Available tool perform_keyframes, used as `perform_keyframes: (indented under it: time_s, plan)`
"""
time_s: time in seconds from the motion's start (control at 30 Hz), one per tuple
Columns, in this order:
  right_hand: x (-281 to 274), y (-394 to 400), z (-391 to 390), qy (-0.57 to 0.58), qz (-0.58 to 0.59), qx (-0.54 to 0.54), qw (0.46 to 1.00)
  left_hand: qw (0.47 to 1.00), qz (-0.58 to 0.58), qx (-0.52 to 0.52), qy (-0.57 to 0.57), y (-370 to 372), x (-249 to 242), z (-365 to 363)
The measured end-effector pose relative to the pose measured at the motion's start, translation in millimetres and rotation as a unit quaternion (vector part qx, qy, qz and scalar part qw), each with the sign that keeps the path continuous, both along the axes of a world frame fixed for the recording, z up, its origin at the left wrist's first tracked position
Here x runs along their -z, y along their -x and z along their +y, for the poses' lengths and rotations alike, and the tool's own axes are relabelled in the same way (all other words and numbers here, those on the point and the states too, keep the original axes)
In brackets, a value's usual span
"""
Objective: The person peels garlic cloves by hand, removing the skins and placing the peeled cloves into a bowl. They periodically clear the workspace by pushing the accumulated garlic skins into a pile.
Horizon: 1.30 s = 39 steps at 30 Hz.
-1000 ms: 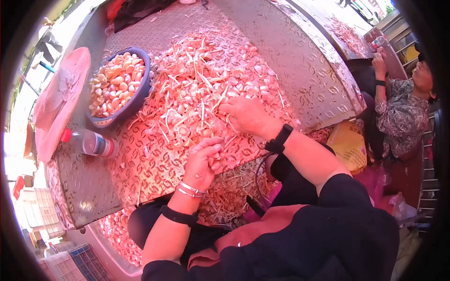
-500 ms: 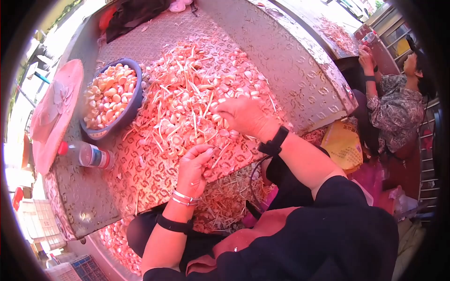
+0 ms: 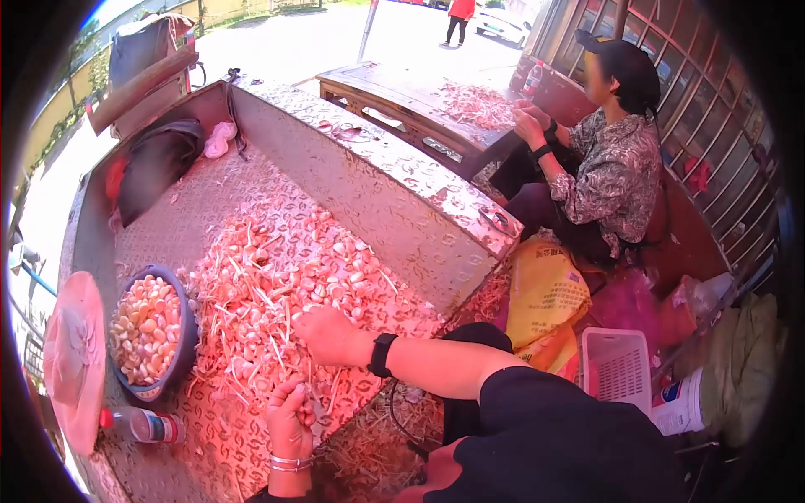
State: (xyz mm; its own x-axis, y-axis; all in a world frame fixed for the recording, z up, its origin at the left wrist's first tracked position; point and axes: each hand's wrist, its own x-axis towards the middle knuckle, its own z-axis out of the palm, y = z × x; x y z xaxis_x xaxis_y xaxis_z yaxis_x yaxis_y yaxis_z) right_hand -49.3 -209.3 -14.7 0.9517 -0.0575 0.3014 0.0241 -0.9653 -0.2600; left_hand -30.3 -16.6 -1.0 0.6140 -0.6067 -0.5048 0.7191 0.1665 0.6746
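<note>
Garlic cloves and dry stalks lie in a loose pile (image 3: 251,302) on the patterned metal tray bed (image 3: 176,243). My right hand (image 3: 329,334), with a black band at the wrist, rests at the pile's near side, its fingers bent down among the cloves; what they hold is hidden. Lower left of it, my left hand (image 3: 291,419), wearing silver bangles, is closed with thumb and fingers pressed together; anything between them is too small to name. Left of the pile stands a blue-rimmed bowl (image 3: 189,335) full of peeled cloves.
A plastic bottle (image 3: 151,425) and a pink hat (image 3: 75,360) lie at the left. Dark cloth (image 3: 159,168) is in the far corner. At the right a person (image 3: 612,159) sits by a wooden table (image 3: 386,84). Nearby are a yellow sack (image 3: 545,293) and a white basket (image 3: 616,369).
The view has swung up and right, so the seated person, the wooden table and the white basket show more fully. Both my hands stay near the pile's near edge.
</note>
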Motion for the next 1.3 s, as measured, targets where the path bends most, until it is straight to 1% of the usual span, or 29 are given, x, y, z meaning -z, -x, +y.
perform_keyframes:
  time_s: [0.03, 0.07, 0.13, 0.17, 0.2, 0.23, 0.27, 0.3, 0.37, 0.4, 0.43, 0.47, 0.53, 0.6, 0.67, 0.7, 0.73, 0.77, 0.8, 0.83, 0.9, 0.93, 1.0, 1.03, 1.1, 1.13, 1.2, 1.27, 1.3]
  plan:
    - [-1.7, -1.6, -5.2, -0.036, -0.021, 0.027, 0.999, 1.0, -0.015, -0.006, -0.007, -0.8, 1.2, -0.2]
    - [-3.3, -3.7, -9.2, -0.037, -0.021, 0.027, 0.999, 1.0, -0.015, -0.007, -0.007, -2.1, 0.3, 0.4]
    - [-7.5, -6.4, -18.0, -0.182, 0.047, 0.065, 0.98, 0.999, -0.04, -0.006, 0.035, -4.4, -2.2, -1.1]
    - [-8.9, -6.5, -21.3, -0.183, 0.049, 0.064, 0.98, 0.999, -0.039, -0.006, 0.033, -5.4, -3.9, -3.6]
    - [-14.1, -4.3, -21.7, -0.321, 0.046, 0.045, 0.945, 0.998, -0.053, -0.018, 0.042, -6.2, -6.8, -6.7]
    - [-22.6, -2.4, -17.9, -0.456, 0.046, 0.021, 0.889, 0.996, -0.067, -0.034, 0.044, -6.8, -10.2, -6.8]
    - [-28.6, 0.2, -14.7, -0.537, 0.098, 0.01, 0.838, 0.996, -0.071, -0.035, 0.045, -7.9, -11.7, -5.9]
    - [-39.3, 3.7, -11.7, -0.616, 0.152, -0.004, 0.773, 0.996, -0.075, -0.036, 0.039, -10.7, -11.9, -6.6]
    - [-45.3, 8.8, -1.3, -0.675, 0.181, -0.055, 0.713, 0.994, -0.094, -0.042, 0.03, -13.2, -12.7, -7.1]
    - [-46.9, 10.9, 3.1, -0.679, 0.203, -0.076, 0.702, 0.994, -0.099, -0.044, 0.023, -12.1, -20.5, -10.0]
    - [-50.3, 12.7, 6.4, -0.667, 0.215, -0.101, 0.706, 0.993, -0.105, -0.037, 0.045, -12.6, -18.8, -9.9]
    - [-49.2, 14.0, 9.7, -0.676, 0.223, -0.111, 0.694, 0.993, -0.104, -0.047, 0.028, -13.2, -18.4, -7.1]
    - [-47.7, 15.7, 9.9, -0.67, 0.192, -0.119, 0.707, 0.992, -0.097, -0.036, 0.066, -13.7, -17.9, -6.8]
    - [-41.0, 15.4, 11.3, -0.666, 0.168, -0.134, 0.714, 0.991, -0.106, -0.032, 0.069, -13.0, -20.8, -6.7]
    - [-38.3, 17.6, 13.3, -0.603, 0.112, -0.15, 0.775, 0.99, -0.114, -0.026, 0.076, -11.8, -22.4, -8.1]
    - [-48.4, 21.4, 14.9, -0.611, 0.149, -0.119, 0.768, 0.99, -0.117, -0.02, 0.076, -11.0, -22.4, -8.9]
    - [-50.3, 22.0, 16.4, -0.612, 0.15, -0.119, 0.767, 0.99, -0.121, -0.015, 0.076, -11.0, -22.2, -9.2]
    - [-51.4, 21.9, 17.6, -0.523, 0.097, -0.149, 0.834, 0.99, -0.115, -0.017, 0.075, -11.4, -20.9, -9.0]
    - [-52.8, 22.0, 19.1, -0.426, 0.042, -0.176, 0.887, 0.99, -0.115, -0.018, 0.074, -11.9, -20.9, -8.3]
    - [-55.4, 22.5, 21.3, -0.426, 0.042, -0.177, 0.886, 0.99, -0.12, -0.016, 0.073, -12.6, -21.3, -7.5]
    - [-61.0, 24.9, 26.6, -0.41, -0.028, -0.197, 0.89, 0.99, -0.124, -0.015, 0.071, -12.4, -22.7, -5.7]
    - [-63.4, 26.2, 27.7, -0.41, -0.028, -0.197, 0.89, 0.988, -0.136, -0.018, 0.066, -11.8, -24.2, -5.2]
    - [-69.1, 28.9, 28.8, -0.585, 0.085, -0.154, 0.792, 0.987, -0.149, -0.02, 0.06, -9.3, -30.1, -3.6]
    - [-73.8, 30.3, 28.6, -0.584, 0.084, -0.155, 0.792, 0.983, -0.169, -0.031, 0.065, -6.4, -35.9, -2.2]
    - [-87.3, 33.8, 27.3, -0.657, 0.11, -0.165, 0.728, 0.978, -0.191, -0.04, 0.072, 2.0, -52.1, 1.6]
    - [-97.0, 36.2, 28.1, -0.654, 0.107, -0.165, 0.731, 0.966, -0.241, -0.052, 0.077, 8.7, -63.6, 3.9]
    - [-121.9, 44.0, 33.2, -0.536, -0.008, -0.272, 0.799, 0.933, -0.343, -0.07, 0.086, 24.0, -88.0, 10.8]
    - [-152.0, 59.2, 42.3, -0.472, -0.086, -0.33, 0.813, 0.875, -0.47, -0.086, 0.083, 41.6, -114.6, 22.8]
    - [-176.8, 73.5, 45.5, -0.463, -0.098, -0.397, 0.786, 0.845, -0.53, -0.068, 0.028, 51.0, -136.8, 31.1]
